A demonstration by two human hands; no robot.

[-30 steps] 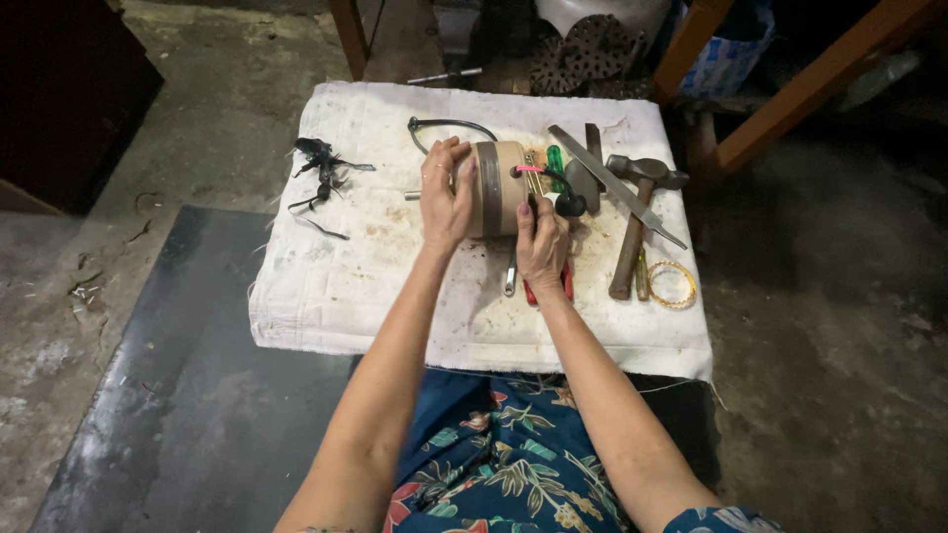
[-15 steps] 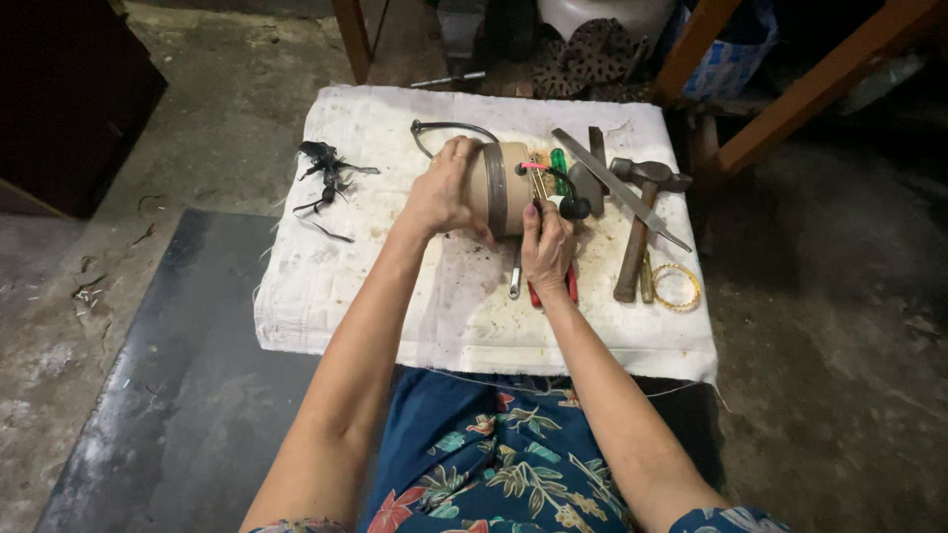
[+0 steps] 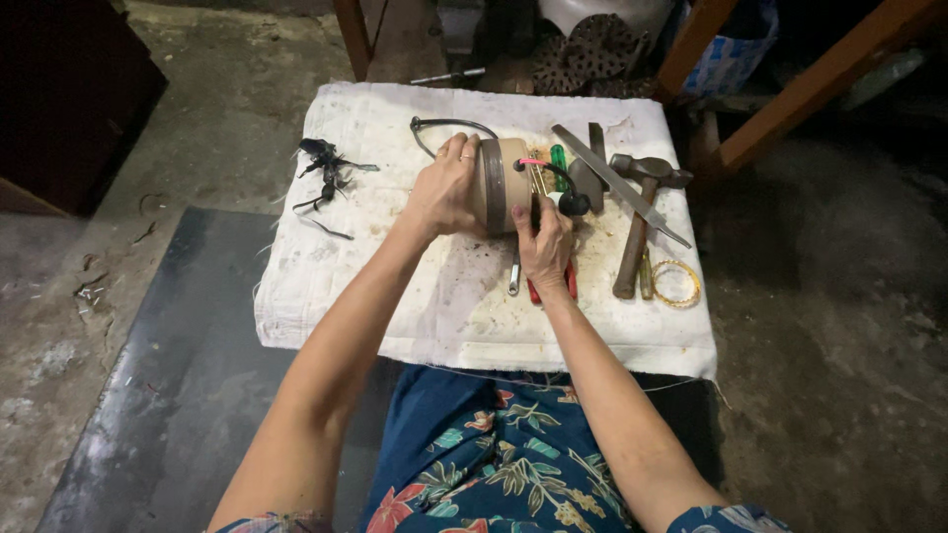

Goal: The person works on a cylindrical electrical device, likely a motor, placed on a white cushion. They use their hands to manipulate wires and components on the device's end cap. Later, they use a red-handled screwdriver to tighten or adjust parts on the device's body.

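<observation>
Cloth-covered bench underneath. Round tan drum-shaped housing lying on its side at bench centre. Left hand clamped over its left end, apparently steadying it. Right hand pinched closed at its near edge, contents hidden. Hammer, flat file right of housing; gold bangle farther right.

Left hand covers the near side of the drum; right hand hides the plier jaws — red grips alone show. Both elbows cut off at the bottom edge.
</observation>
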